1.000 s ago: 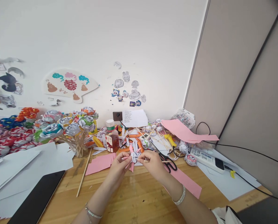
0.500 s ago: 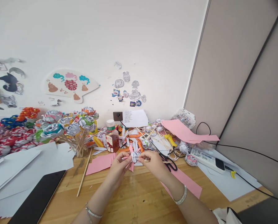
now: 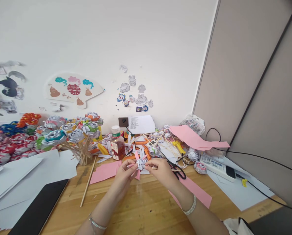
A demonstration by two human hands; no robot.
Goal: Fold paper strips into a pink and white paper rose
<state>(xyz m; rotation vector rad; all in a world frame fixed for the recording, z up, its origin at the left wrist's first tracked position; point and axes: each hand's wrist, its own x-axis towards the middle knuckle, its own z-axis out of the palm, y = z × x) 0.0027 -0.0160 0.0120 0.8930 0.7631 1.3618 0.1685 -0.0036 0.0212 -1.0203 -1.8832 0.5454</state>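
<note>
Between my two hands, just above the wooden table, is a white and pink folded paper flower (image 3: 141,164) with pink strips sticking out around it. My left hand (image 3: 126,170) pinches its left side between thumb and fingers. On the other side, my right hand (image 3: 158,169) grips the flower's right edge with closed fingertips. A thin wooden stick (image 3: 176,170) shows beside the right hand; whether that hand holds it I cannot tell. Black-handled scissors (image 3: 180,173) lie right of this hand. Pink paper pieces (image 3: 104,173) lie left of my left hand.
Finished paper flowers on sticks (image 3: 72,130) crowd the left back. A bottle (image 3: 117,143) stands behind my hands near scattered paper scraps. A black tablet-like slab (image 3: 40,205) and white sheets (image 3: 13,182) lie left, with a lone stick (image 3: 88,182). A power strip (image 3: 218,168) lies right.
Hardly anything differs. Both hands keep their hold on the paper flower, with only a slight shift of the fingers and of the view.
</note>
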